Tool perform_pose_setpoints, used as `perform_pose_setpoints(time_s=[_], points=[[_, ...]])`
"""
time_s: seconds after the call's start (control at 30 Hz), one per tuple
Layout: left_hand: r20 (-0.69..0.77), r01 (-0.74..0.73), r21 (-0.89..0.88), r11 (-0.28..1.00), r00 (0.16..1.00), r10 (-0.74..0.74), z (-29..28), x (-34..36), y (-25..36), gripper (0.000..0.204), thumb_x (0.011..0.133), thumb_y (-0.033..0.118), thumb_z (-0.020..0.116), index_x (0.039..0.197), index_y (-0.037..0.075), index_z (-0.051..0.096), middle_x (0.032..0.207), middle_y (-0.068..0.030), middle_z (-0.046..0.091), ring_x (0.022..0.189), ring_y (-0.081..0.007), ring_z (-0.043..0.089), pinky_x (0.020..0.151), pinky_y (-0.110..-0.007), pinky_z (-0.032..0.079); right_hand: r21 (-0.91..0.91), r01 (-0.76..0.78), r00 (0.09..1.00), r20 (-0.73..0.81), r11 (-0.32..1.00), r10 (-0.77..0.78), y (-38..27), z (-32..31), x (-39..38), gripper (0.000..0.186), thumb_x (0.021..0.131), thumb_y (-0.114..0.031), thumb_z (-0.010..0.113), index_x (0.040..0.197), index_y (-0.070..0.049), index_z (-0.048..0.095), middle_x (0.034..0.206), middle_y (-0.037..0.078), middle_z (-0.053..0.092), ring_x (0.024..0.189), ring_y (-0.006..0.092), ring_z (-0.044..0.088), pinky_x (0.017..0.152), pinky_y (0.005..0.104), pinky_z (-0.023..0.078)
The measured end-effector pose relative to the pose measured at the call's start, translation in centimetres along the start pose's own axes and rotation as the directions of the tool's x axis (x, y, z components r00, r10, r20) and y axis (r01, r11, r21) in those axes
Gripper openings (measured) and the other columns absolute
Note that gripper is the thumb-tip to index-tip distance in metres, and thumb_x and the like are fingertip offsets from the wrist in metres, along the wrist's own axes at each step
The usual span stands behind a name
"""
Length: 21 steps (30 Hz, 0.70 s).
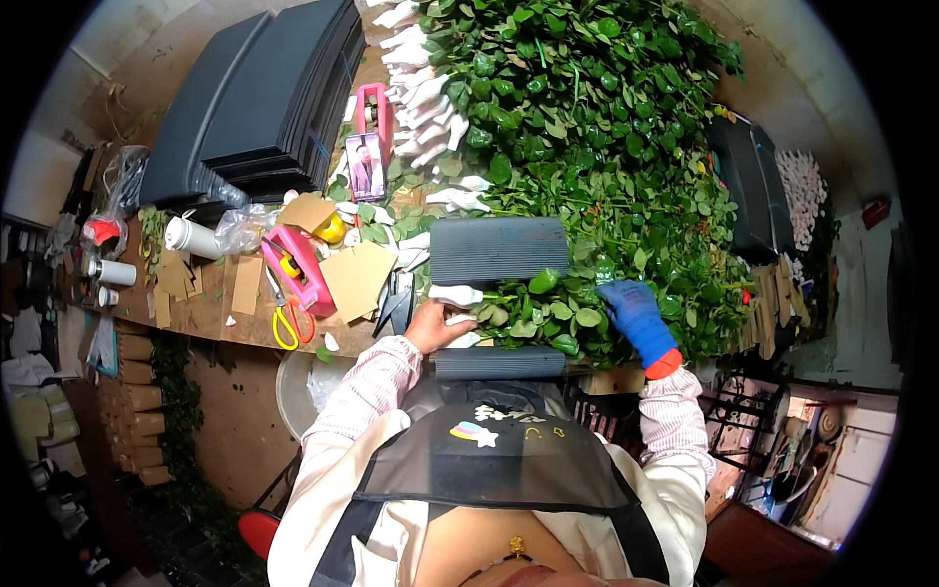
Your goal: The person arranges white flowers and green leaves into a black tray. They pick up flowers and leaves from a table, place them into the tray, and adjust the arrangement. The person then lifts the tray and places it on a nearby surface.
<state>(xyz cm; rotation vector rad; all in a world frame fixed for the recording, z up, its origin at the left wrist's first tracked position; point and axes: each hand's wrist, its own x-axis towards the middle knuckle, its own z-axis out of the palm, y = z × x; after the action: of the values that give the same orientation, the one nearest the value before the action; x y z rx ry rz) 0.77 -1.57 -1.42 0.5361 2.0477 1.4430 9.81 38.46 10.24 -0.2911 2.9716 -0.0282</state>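
Note:
Leafy flower stems (548,318) with white-sleeved heads (456,296) lie across a dark grey corrugated sheet (499,245), whose near edge shows by my apron. My bare left hand (433,327) is at the head end, thumb and fingers closed around a white-sleeved flower. On the right, my right hand (634,311) wears a blue glove with a red cuff. It reaches down onto the stems with its fingers bent into the leaves, and the fingertips are partly hidden by them.
A large heap of leafy flowers (587,108) covers the far table. Left stand stacked dark sheets (279,88), pink tape dispensers (299,269), scissors (293,318), cardboard pieces (358,279) and a white bottle (191,237). A dark wrapped bundle (748,186) stands at the right.

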Motion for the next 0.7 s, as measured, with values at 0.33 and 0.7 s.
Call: perform_pose_setpoints(time_s=[0.33, 0.7], points=[[-0.170, -0.109, 0.035, 0.993, 0.979, 0.113, 0.7, 0.1, 1.7, 0.036, 0.080, 0.016, 0.086, 0.111, 0.004, 0.072, 0.115, -0.0111, 0.062, 0.089, -0.0185, 0.067, 0.078, -0.032, 0.054, 0.220, -0.048, 0.998, 0.048, 0.974, 0.038, 3.1, 6.7, 0.5, 0.037, 0.085, -0.019, 0.068, 0.122, -0.014, 0.066, 0.115, 0.013, 0.069, 0.108, 0.0353, 0.064, 0.092, 0.0458, 0.051], [-0.340, -0.119, -0.204, 0.972, 0.939, 0.043, 1.9, 1.2, -0.4, 0.048, 0.082, 0.003, 0.081, 0.123, 0.000, 0.055, 0.109, -0.0106, 0.069, 0.098, -0.0189, 0.069, 0.088, -0.033, 0.055, 0.352, -0.239, 0.966, 0.180, 0.905, 0.185, 2.3, 2.5, 2.0, 0.035, 0.088, -0.019, 0.060, 0.122, -0.015, 0.070, 0.112, 0.019, 0.071, 0.104, 0.0388, 0.067, 0.091, 0.0470, 0.054]])
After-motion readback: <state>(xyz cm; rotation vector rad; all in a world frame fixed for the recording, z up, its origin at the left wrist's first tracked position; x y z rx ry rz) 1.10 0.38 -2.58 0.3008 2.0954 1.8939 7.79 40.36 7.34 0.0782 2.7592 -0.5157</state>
